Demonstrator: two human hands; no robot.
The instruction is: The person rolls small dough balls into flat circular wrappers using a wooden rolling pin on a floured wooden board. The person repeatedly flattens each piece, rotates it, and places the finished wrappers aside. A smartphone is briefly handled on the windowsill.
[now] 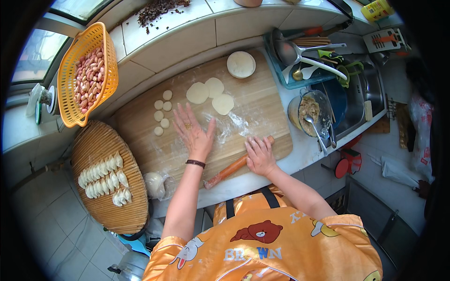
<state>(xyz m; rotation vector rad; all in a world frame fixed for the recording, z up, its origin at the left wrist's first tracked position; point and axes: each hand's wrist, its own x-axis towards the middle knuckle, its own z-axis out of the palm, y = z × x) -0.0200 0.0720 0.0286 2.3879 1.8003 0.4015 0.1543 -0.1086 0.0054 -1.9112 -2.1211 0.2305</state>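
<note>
My left hand (195, 137) is over the wooden board (140, 105), its fingers spread and nothing held. Small flattened dough pieces (159, 116) lie just left of its fingertips. Beyond it are three rolled dough wrappers (197, 93), two of them touching or overlapping. My right hand (261, 156) grips a wooden rolling pin (228, 170) near its far-right end. The pin lies slanted across the board's front edge, with its near end floury. Loose flour (239, 123) dusts the board between my hands. A round container of flour (241, 64) stands at the back.
Left of the board, a round stalk tray (105, 140) bears rows of dumplings (102, 170). An orange basket (112, 75) holds peanuts. Plastic-wrapped dough (154, 184) sits at the front edge. On the right are a bowl of filling (309, 109), a utensil bin (293, 85) and a sink (374, 91).
</note>
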